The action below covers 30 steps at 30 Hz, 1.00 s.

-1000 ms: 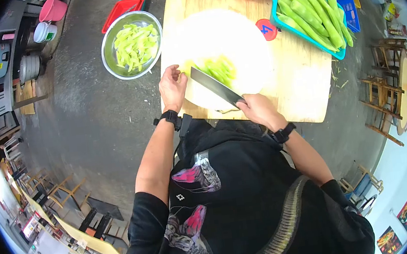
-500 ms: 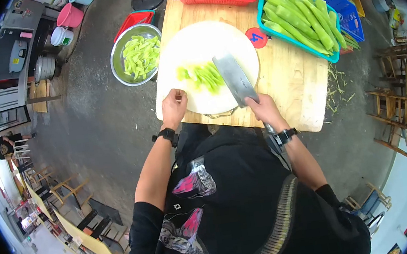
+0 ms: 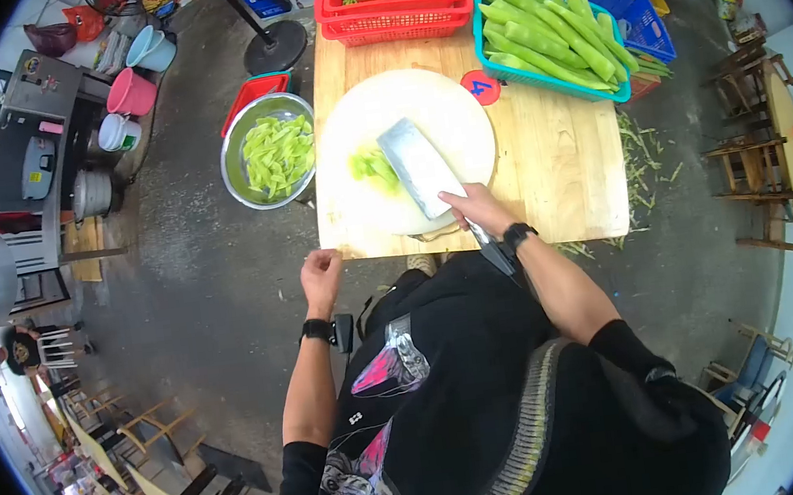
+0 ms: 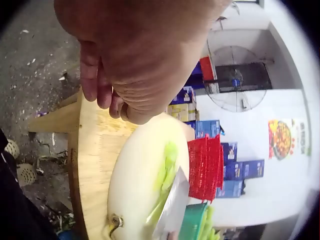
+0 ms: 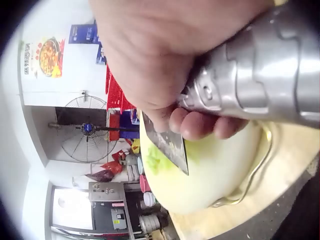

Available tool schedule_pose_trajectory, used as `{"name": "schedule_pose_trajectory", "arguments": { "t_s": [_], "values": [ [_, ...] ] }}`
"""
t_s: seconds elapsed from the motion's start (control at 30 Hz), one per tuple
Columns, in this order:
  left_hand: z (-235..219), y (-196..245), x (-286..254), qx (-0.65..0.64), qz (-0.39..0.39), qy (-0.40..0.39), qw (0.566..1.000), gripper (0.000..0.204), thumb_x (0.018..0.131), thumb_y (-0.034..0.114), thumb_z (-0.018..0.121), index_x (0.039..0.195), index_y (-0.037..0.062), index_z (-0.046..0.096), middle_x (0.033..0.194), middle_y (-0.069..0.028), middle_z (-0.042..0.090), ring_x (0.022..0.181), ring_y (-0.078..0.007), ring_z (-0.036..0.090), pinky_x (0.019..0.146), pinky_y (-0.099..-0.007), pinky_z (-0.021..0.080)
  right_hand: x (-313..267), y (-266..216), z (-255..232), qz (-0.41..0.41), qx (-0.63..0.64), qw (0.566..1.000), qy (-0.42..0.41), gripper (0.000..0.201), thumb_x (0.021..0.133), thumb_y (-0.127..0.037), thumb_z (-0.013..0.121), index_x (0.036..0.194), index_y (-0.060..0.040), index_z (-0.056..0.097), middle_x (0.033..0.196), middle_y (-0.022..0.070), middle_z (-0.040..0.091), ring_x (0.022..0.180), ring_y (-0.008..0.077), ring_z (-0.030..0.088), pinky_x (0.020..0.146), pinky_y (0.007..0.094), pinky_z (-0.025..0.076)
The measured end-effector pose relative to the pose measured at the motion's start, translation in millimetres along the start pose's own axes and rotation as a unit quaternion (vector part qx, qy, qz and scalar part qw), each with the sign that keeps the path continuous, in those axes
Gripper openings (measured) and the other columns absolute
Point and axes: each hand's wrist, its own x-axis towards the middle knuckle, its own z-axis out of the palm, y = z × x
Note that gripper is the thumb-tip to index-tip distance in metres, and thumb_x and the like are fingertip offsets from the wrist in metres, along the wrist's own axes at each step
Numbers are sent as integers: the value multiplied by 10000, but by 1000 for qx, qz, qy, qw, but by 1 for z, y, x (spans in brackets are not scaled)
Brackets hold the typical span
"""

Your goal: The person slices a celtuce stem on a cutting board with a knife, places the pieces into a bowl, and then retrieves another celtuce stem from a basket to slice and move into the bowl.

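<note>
My right hand [image 3: 482, 210] grips the metal handle of a cleaver [image 3: 419, 169], its broad blade over the round white board [image 3: 455, 119]. Beside and partly behind the blade lie cut green slices [image 3: 370, 166]. The right wrist view shows the fingers of the right hand [image 5: 160, 60] wrapped at the handle's blade end, with slices [image 5: 157, 161] past the blade. Off the table's front left corner, my left hand [image 3: 321, 276] hangs with loosely curled fingers, holding nothing. In the left wrist view the left hand [image 4: 140, 55] fills the top, away from the cleaver [image 4: 173, 205].
The wooden table [image 3: 564, 170] also bears red baskets [image 3: 396, 25], a teal basket [image 3: 548, 79] of long green pieces, and a red disc [image 3: 481, 87]. To its left is a metal bowl [image 3: 234, 180] of cut slices; a blue crate [image 3: 642, 39] is at the right.
My left hand has moved back from the board's edge, off the table. The cleaver lifted to the right, then came back left over the slices, its blade now lying flatter.
</note>
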Motion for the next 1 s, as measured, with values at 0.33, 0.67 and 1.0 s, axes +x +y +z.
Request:
{"name": "schedule_pose_trajectory", "arguments": {
  "t_s": [0.33, 0.67, 1.0],
  "values": [
    [-1, -59, -36, -90, -108, -89, 986, 168, 919, 158, 787, 995, 31, 709, 813, 24, 682, 713, -56, 590, 641, -232, 480, -122, 23, -44, -28, 107, 982, 156, 301, 1030, -315, 707, 956, -37, 618, 649, 7, 566, 528, 107, 546, 493, 287, 466],
    [60, 75, -16, -44, -32, -209, 976, 255, 954, 120, 751, 1175, 8, 693, 829, 36, 663, 737, -51, 583, 680, -220, 471, -241, 158, -111, 16, 273, 876, 398, 319, 1022, -354, 714, 913, -92, 570, 639, -10, 519, 522, 133, 536, 486, 312, 464],
    [248, 196, -26, -2, 62, -438, 897, 212, 962, 144, 764, 1111, -5, 734, 907, 9, 728, 808, -54, 641, 740, -218, 509, -337, 411, -162, 172, 308, 815, 459, 454, 1022, -415, 635, 787, -30, 685, 692, 108, 666, 609, 236, 642, 565, 392, 504]
  ]
}}
